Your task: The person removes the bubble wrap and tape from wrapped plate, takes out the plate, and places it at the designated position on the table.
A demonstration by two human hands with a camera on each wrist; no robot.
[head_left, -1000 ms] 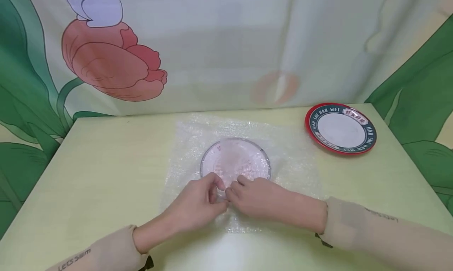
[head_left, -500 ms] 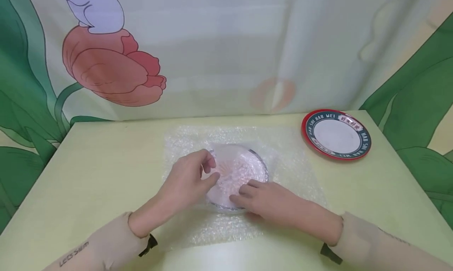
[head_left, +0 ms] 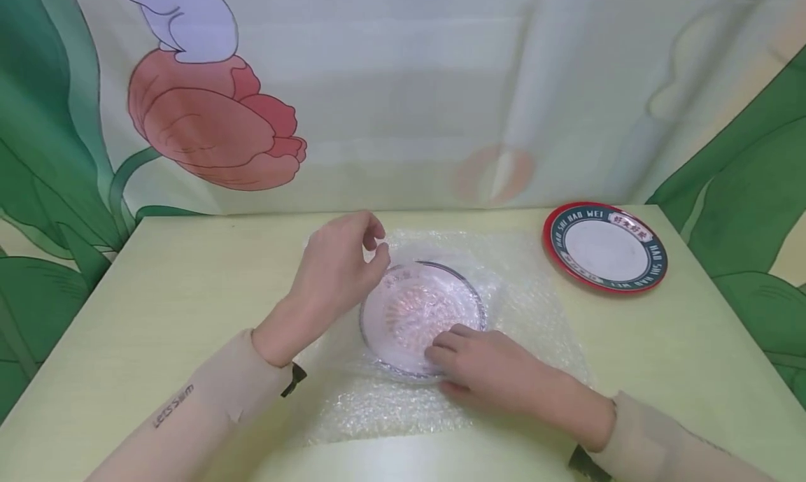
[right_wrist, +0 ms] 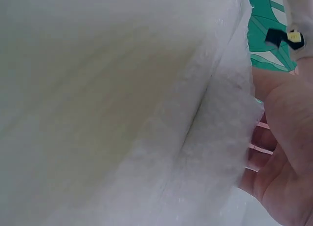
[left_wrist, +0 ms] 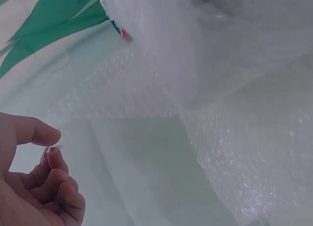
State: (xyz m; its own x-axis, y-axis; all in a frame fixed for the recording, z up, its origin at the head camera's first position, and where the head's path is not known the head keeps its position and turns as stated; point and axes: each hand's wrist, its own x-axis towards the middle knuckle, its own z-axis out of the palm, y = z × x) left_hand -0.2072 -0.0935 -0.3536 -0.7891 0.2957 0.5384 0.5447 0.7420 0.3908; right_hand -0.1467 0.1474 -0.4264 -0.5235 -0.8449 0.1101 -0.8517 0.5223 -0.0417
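Note:
A round white plate point(head_left: 409, 321) with a dark rim line and a reddish pattern shows through clear bubble wrap point(head_left: 390, 412) in the head view. At its near right rim my right hand point(head_left: 485, 363) holds the wrapped plate, fingers above and thumb lower down. In the right wrist view a layer of wrap partly covers the fingers of that right hand point(right_wrist: 281, 143). Up beside the plate's far left rim is my left hand point(head_left: 336, 265). In the left wrist view the thumb and fingertip of the left hand point(left_wrist: 36, 174) nearly meet on a tiny glint of clear film.
A red-edged plate point(head_left: 607, 247) with a dark lettered band lies at the back right of the pale table point(head_left: 189, 307). Behind the table hangs a printed curtain point(head_left: 390, 118) with flower and leaf pictures.
My left hand has moved from the plate's near side up to its far left rim. My right hand has shifted slightly right along the near rim. More bubble wrap shows below the plate.

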